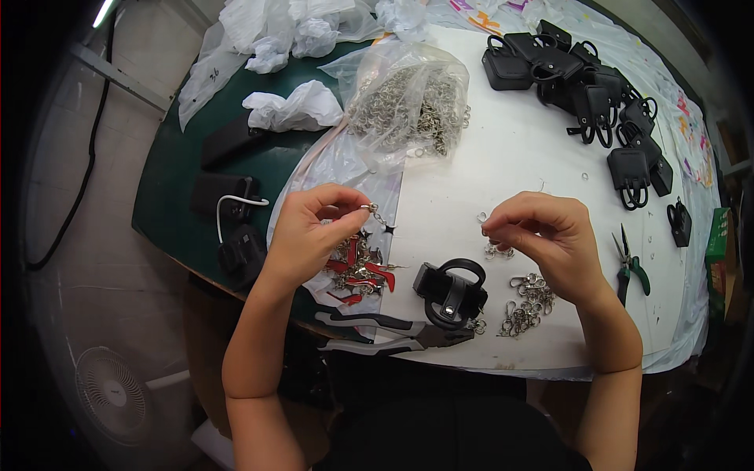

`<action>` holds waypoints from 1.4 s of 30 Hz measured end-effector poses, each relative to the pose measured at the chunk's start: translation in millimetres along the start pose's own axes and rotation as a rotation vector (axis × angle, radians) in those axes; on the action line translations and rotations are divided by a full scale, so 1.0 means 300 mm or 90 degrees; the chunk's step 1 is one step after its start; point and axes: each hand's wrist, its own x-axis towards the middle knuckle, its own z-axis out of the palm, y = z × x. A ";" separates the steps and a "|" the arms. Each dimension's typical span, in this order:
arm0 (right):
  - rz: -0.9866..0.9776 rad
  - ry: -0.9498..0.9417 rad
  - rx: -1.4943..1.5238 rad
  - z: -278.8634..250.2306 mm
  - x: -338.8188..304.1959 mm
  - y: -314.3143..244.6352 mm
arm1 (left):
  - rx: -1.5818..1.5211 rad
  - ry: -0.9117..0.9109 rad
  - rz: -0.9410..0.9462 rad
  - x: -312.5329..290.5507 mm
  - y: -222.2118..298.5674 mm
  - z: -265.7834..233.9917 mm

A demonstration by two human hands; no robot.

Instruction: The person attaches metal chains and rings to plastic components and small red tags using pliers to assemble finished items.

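Note:
My left hand (314, 228) pinches a small silver clasp with a short chain (374, 210) between thumb and fingers, above a pile of red and silver charms (360, 271). My right hand (546, 239) pinches a small silver ring or clasp (482, 220) at its fingertips, over a few loose clasps (498, 252). Between the hands, lower down, lies a small black bag charm with a loop handle (452, 292). A heap of silver clasps (526, 304) lies beneath my right wrist.
Black-handled pliers (377, 334) lie at the near table edge. Green-handled pliers (631, 263) lie to the right. A clear bag of metal clasps (408, 106) sits at the back, with many black bag charms (589, 86) at the far right. Crumpled plastic (294, 106) and black devices (228, 192) lie to the left.

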 end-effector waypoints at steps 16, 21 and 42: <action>-0.079 -0.126 0.088 0.104 0.015 -0.120 | -0.297 -0.105 0.022 -0.120 0.191 0.075; -0.062 -0.120 0.052 0.110 0.011 -0.131 | -0.269 -0.128 0.107 -0.132 0.177 0.084; 0.088 -0.082 0.355 0.104 -0.004 -0.128 | -0.585 -0.159 0.019 -0.129 0.167 0.128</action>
